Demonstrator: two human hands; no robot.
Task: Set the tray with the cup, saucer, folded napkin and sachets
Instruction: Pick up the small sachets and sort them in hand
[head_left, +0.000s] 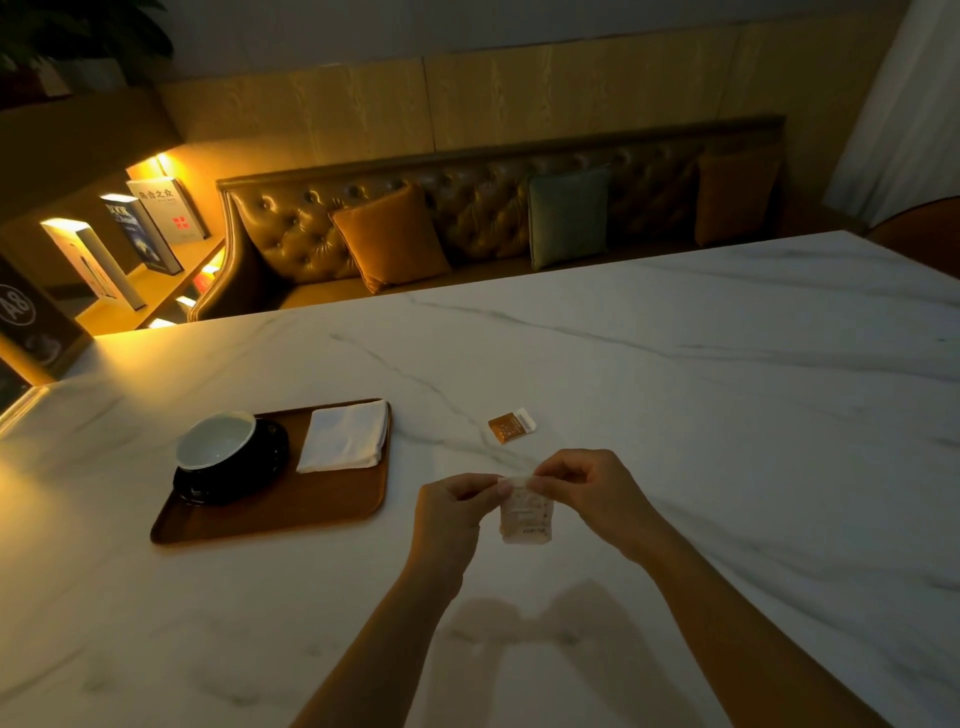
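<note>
Just right of tray (332, 512), above table: L hand (451, 512) & R hand (587, 488) pinching top edge of pale sachet (525, 514). Best kept flat, laid on bare tray front, beside napkin (345, 435); then orange sachet (511, 426).

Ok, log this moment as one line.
tray: cup, saucer, napkin on | both hands: pale sachet | orange sachet: on table

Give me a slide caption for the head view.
Both hands pinch a pale paper sachet above the marble table, right of the brown tray holding cup, saucer and napkin.
</note>
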